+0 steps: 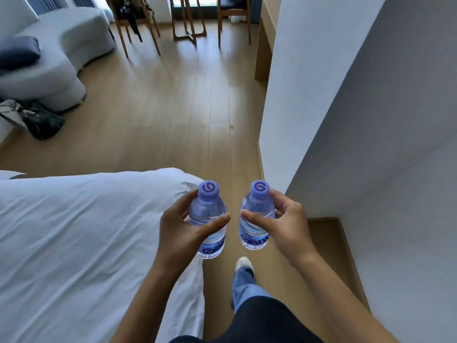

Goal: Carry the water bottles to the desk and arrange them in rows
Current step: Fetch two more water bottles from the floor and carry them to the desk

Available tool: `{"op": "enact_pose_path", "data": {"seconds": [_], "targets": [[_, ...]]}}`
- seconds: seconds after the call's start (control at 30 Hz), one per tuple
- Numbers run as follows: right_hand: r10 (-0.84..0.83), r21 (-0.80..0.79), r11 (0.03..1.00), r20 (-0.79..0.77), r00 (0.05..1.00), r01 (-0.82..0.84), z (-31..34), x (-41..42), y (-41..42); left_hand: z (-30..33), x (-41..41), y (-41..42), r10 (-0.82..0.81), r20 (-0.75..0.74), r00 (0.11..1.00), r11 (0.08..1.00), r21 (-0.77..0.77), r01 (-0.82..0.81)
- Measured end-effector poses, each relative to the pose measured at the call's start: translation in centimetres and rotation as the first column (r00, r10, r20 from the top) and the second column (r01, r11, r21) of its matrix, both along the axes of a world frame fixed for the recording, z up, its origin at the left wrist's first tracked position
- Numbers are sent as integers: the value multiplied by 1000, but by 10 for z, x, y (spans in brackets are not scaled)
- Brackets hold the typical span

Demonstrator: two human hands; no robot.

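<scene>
left hand (181, 230) fingers curled round left bottle (209, 224), upright, just right of the bed (81, 243) corner | right hand (284, 224) wraps right bottle (256, 219), farther right of bed | likely full, light, smooth thin plastic that dents; grip mid-body | desk not identifiable

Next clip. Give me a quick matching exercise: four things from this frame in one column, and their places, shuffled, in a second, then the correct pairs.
Things:
1. bottle in the left hand
2. dark blue cushion
3. white shoe
4. wooden chairs

Places:
A. on the pale sofa, upper left
B. on the wood floor, below the bottles
C. at the far end of the room
D. held upright, beside the white bed

Pairs: 1-D, 2-A, 3-B, 4-C
</scene>
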State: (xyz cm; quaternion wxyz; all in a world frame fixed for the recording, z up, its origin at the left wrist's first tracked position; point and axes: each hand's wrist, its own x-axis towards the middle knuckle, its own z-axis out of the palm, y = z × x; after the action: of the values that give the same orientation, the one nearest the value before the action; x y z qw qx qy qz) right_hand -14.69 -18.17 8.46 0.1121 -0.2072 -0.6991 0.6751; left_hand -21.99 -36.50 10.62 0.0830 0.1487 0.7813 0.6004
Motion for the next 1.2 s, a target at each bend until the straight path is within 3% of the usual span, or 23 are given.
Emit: {"op": "enact_pose_path", "data": {"seconds": [0.4,0.83,1.2], "targets": [[51,115,993,-73,996,-42,21,-239,128,10,-230,120,48,29,998,993,105,-51],[-113,159,978,-133,985,134,26,-512,229,24,-527,234,-88,-19,996,988,124,89],[-183,155,968,-104,978,197,20,-700,333,26,-725,345,-155,17,988,980,127,152]]}}
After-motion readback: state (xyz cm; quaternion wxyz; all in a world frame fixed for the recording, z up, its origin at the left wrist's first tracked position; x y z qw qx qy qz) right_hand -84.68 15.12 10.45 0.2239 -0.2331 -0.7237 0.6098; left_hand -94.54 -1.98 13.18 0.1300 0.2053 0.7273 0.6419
